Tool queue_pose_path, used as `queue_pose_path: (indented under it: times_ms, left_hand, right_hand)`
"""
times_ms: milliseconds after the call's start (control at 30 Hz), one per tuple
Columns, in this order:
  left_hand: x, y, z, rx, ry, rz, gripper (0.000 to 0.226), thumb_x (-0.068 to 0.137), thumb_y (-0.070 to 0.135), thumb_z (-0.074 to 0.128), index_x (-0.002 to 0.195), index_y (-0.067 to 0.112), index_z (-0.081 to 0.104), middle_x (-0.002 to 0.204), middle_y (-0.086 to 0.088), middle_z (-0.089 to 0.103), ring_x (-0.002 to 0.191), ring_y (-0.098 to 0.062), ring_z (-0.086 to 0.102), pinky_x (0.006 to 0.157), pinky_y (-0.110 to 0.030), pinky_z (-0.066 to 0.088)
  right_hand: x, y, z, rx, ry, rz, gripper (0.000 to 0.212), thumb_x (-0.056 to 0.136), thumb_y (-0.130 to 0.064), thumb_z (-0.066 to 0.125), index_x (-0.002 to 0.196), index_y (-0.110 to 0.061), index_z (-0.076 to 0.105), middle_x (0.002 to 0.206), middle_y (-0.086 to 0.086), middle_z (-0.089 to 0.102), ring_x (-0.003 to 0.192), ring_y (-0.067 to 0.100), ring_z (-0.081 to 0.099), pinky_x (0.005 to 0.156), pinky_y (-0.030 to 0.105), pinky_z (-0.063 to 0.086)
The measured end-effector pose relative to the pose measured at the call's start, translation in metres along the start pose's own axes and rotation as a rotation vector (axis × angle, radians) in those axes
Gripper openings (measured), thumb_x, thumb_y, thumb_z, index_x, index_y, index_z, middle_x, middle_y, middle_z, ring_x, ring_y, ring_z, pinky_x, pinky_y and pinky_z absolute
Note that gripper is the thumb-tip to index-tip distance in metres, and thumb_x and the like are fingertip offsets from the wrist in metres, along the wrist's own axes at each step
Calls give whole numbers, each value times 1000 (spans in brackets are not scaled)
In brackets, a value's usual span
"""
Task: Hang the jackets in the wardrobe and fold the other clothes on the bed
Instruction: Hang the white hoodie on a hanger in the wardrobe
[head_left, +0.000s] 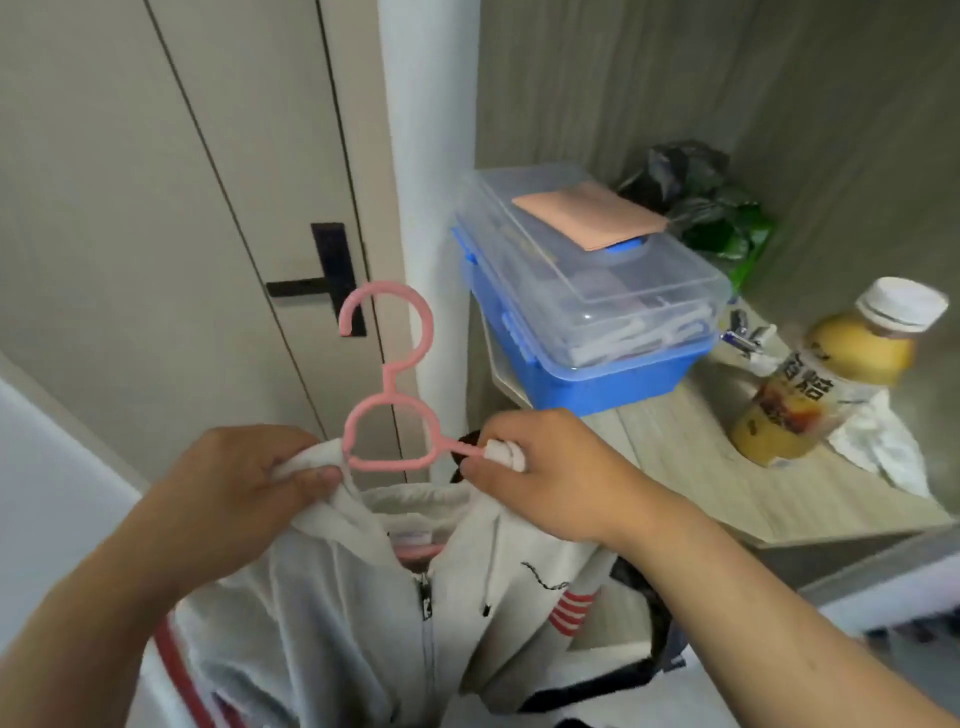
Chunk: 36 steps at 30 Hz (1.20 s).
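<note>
Now both hands' fingers (324, 475) pinch jacket (332, 613) collar at hanger (387, 395).

Beige door (156, 208) w/ black handle (332, 270) left; white post (431, 156); wood-grain shelf (701, 483) right.

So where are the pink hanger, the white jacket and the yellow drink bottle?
pink hanger (387, 383): head view, neck below the hook.
white jacket (322, 623): head view, front panel beside the zip.
yellow drink bottle (810, 387): head view, its label.

Blue box (613, 384) near juice bottle (831, 374)
</note>
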<state>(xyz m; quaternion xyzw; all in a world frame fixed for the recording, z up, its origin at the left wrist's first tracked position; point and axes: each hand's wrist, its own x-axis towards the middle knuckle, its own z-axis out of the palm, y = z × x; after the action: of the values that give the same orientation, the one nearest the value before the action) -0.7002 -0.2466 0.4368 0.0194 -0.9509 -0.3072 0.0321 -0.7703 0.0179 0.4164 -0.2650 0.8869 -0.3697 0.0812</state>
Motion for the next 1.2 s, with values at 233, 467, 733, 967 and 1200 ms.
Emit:
queue_pose_path:
  times_ms: [233,467,733,967,1200]
  left_hand:
    - [43,27,21,67,-197,231,13,84,34,69,75,43,67,71,24,64,65,-3,60,60,-25,43]
    - [55,104,45,-25,-313,548,25,68,66,52,81,49,65,59,26,62,57,10,57,56,-11,43]
    - [48,221,78,-132,-457,850,9,81,46,67,83,54,67,62,23,65,65,6,62,59,-17,47]
    - [33,313,129,-232,-510,992,12,76,35,73,66,33,67,63,16,61,68,-1,55,50,-22,35]
    - [16,398,193,-280,-569,1013,6,72,48,63,77,47,67,63,11,64,68,-4,58,53,-26,42]
  right_hand:
    - [-62,-2,-14,-35,166,219,29,91,-45,61,78,-20,57,66,-4,57,63,11,51,64,42,50]
    - [-159,-29,-57,-128,390,405,26,94,-43,59,83,-19,61,72,-1,61,68,13,55,64,42,48]
    - [-250,-46,-109,-219,671,600,23,92,-42,63,74,-29,58,68,-6,57,63,7,52,59,31,45]
    - [-313,-29,-146,-297,827,735,24,85,-52,58,69,-33,59,68,-15,58,59,7,50,52,21,39]
    - [-383,21,-207,-293,909,762,28,76,-56,61,73,-29,66,74,-6,63,66,10,57,57,23,44]
